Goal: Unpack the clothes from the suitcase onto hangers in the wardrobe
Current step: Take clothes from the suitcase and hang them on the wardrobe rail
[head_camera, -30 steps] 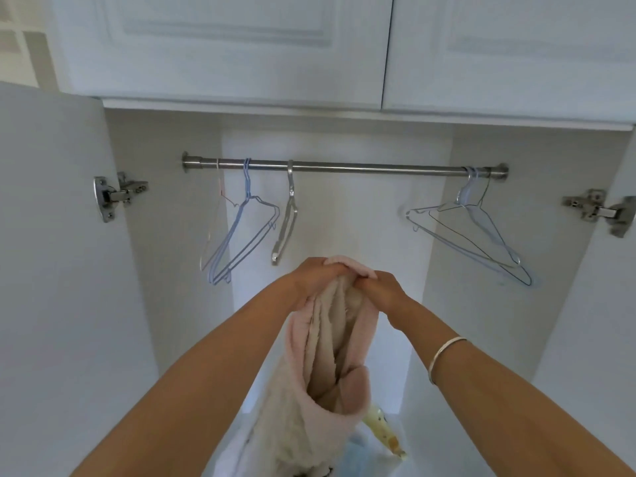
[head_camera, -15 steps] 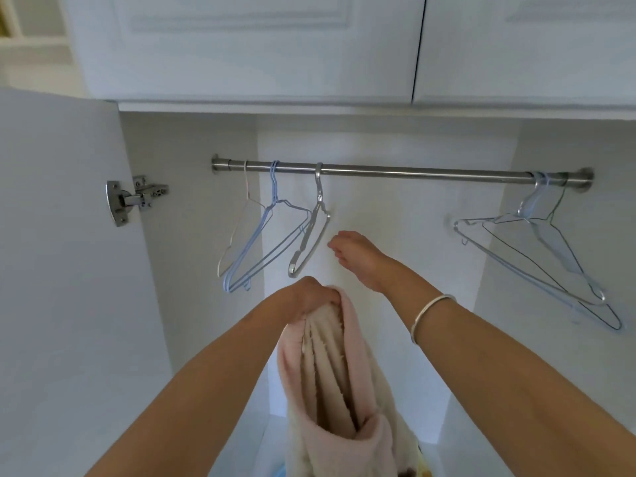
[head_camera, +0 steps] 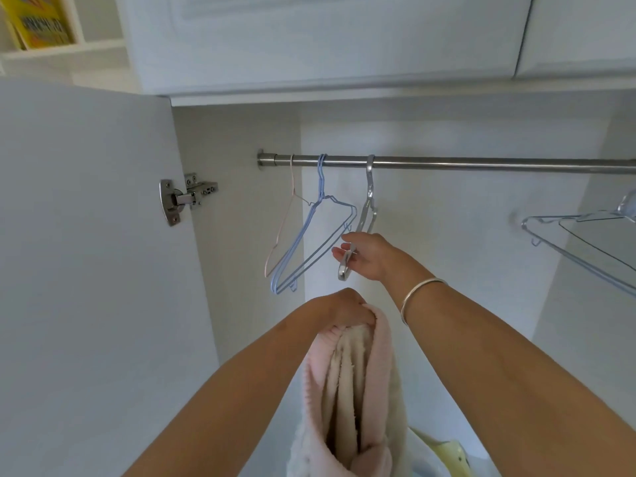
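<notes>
Head view: right hand [head_camera: 371,258] fingers [head_camera: 339,253] pinch silver hanger [head_camera: 369,201].

The left forearm [head_camera: 241,390] and the right forearm [head_camera: 499,366] are bare up to the lower edge of the view. The left hand [head_camera: 344,309] and the right hand [head_camera: 370,258] are bare too. Just behind the right hand sits one thin bracelet [head_camera: 420,289], silver in colour, smooth and plain, a little shiny.

light: soft, even daylight | shadows: faint | glare: none | edges: wide-angle bending | focus: slightly soft
</notes>
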`<act>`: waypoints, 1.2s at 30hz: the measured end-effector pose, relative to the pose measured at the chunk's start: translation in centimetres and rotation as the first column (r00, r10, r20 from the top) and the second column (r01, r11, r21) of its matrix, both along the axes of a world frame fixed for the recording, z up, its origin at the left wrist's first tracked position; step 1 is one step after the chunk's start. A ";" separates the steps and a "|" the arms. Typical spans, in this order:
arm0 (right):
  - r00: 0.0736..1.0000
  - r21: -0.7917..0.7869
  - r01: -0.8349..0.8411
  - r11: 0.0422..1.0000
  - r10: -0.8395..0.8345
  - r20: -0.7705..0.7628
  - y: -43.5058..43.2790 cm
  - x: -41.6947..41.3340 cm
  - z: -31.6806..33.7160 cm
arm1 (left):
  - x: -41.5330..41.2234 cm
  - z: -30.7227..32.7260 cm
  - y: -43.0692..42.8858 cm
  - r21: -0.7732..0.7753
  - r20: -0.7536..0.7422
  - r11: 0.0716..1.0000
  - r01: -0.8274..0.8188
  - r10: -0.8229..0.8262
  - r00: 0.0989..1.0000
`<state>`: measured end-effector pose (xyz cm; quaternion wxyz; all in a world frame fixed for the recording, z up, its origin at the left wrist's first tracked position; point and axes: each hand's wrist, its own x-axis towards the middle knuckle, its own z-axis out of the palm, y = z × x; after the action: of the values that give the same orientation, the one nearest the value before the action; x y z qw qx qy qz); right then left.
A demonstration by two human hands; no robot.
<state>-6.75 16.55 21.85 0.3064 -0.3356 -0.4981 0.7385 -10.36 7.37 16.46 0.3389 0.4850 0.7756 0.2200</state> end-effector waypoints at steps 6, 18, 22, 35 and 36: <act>0.990 0.026 0.128 0.991 -0.126 -0.067 0.2 -0.4 1.6 | -2.7 0.4 -0.3 0.089 -0.019 0.993 -0.077 0.079 0.997; 0.883 0.507 -0.029 0.861 -0.216 0.417 1.4 8.9 2.0 | -4.3 2.6 1.4 0.410 -0.060 0.889 -0.204 0.249 0.967; 0.897 0.401 0.036 0.915 -0.206 0.391 1.8 13.2 0.7 | -4.5 2.8 2.0 0.394 0.060 0.861 -0.323 0.326 0.943; 0.738 0.460 0.060 0.886 -0.350 0.577 0.7 22.3 -5.9 | -4.5 -0.6 3.5 0.247 0.207 0.846 -0.472 0.430 0.879; 0.744 0.440 0.035 0.897 -0.318 0.588 0.5 23.1 -6.3 | -4.5 -0.5 3.7 0.261 0.210 0.841 -0.474 0.430 0.878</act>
<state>16.34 17.10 15.57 0.2476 -0.5456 -0.6784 0.4252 -14.90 11.06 15.93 0.2531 0.3171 0.7985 0.4448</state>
